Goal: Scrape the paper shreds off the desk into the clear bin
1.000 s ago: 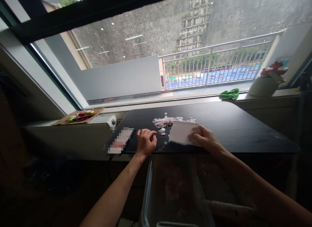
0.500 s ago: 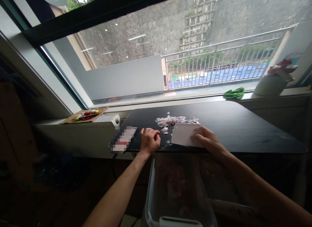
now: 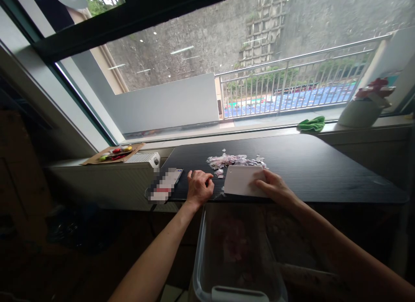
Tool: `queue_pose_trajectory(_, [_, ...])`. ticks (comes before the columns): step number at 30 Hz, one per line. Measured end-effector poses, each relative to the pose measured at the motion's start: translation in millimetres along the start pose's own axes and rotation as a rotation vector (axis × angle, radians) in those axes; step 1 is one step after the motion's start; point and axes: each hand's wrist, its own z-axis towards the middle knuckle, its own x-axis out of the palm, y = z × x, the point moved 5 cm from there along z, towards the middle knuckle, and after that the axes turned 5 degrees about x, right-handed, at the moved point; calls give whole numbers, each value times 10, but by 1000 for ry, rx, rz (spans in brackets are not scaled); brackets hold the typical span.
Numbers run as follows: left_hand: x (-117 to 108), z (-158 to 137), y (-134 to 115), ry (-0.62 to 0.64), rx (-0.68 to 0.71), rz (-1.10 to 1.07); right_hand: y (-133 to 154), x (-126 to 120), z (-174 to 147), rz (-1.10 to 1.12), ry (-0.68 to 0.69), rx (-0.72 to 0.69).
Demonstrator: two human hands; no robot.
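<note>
My right hand (image 3: 277, 186) grips a flat white scraper (image 3: 243, 181) by its right end, thumb on the near face. The scraper, with a small hole near one corner, stands tilted on the black tabletop (image 3: 311, 172) close to its front edge. Just beyond it lies a heap of pale pinkish-white flakes (image 3: 231, 160), partly hidden behind it. A few loose bits lie to its left. My left hand (image 3: 199, 186) rests on the table left of the flakes, fingers curled in, with nothing visible in them. Below the edge is a clear plastic bin (image 3: 198, 258) with similar pale pieces inside.
A phone (image 3: 167, 183) with a blurred screen lies at the table's left edge. Left of it, cardboard with colourful items (image 3: 116, 152) sits on a radiator (image 3: 113, 185). On the windowsill are a green cloth (image 3: 311, 124) and a white container (image 3: 359, 111).
My right hand has drawn the scraper slightly left and toward the table's front edge. My left hand has stayed in nearly the same place.
</note>
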Motion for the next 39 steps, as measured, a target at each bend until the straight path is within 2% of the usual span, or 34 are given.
queue_pose_trajectory(7, [-9, 6, -11, 3, -3, -2, 72, 24, -62, 10, 13, -26])
queue_pose_trajectory(18, [-2, -3, -14, 9, 6, 2, 82, 59, -106, 78, 121, -79])
queue_pose_trajectory(20, [2, -2, -11, 14, 3, 5, 75, 42, -91, 70, 91, -91])
queue_pose_trajectory(25, [-4, 5, -19, 19, 7, 2, -6, -72, -20, 27, -137, -120])
queue_pose_trajectory(30, [-10, 4, -27, 24, 3, 5, -39, -13, -15, 52, -49, -126])
queue_pose_trajectory(39, [-3, -4, -25, 24, 23, -10, -34, -23, 10, 0, -67, -124])
